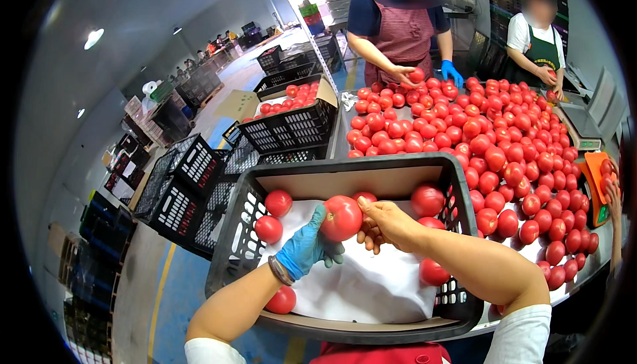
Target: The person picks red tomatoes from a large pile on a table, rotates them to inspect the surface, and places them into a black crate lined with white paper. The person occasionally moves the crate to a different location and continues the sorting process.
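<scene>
A large red tomato is held above a black plastic crate. My left hand, in a blue glove with a bracelet at the wrist, grips it from the left and below. My bare right hand is at the tomato's right side, thumb and forefinger near or against its skin, the other fingers curled; whether it bears any weight I cannot tell. White paper and cardboard line the crate, and several tomatoes lie along its left and right sides, one of them a tomato in the far left corner.
Beyond and right, a metal table holds a heap of tomatoes. Two people in aprons handle tomatoes there. Another person's hands are by an orange scale at right. Black crates stand at left.
</scene>
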{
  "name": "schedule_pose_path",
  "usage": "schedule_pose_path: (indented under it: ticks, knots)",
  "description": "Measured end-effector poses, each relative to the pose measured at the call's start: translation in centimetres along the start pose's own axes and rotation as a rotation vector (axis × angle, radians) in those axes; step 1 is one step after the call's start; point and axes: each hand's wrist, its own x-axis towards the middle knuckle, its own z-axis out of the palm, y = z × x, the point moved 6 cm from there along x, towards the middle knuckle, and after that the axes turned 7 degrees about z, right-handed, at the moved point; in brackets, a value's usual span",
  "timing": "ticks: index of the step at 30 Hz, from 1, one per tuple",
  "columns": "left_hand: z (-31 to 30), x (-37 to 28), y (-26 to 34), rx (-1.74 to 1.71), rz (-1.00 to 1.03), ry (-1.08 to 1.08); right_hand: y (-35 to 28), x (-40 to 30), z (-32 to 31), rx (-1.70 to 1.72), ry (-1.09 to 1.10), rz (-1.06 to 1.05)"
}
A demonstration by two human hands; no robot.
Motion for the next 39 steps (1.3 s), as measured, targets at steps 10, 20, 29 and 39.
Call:
schedule_pose_path:
  ticks: [10,20,29,39]
  knots:
    - [0.2,-0.3,0.5,-0.037,0.067,0.058,-0.1,0.6,-1.0,0.067,0.028,-0.104]
    - [-1.6,0.2,-1.4,0.090,-0.067,-0.074,0.3,0.0,-0.1,0.081,-0.075,0.012]
    - [-0.7,0.0,0.8,-0.059,0.202,0.034,0.0,0.2,0.5,0.018,-0.134,-0.110]
    - [0.7,-1.5,3.7,0.128,0.356,0.018,-0.2,0.0,1.0,0.047,-0.172,-0.102]
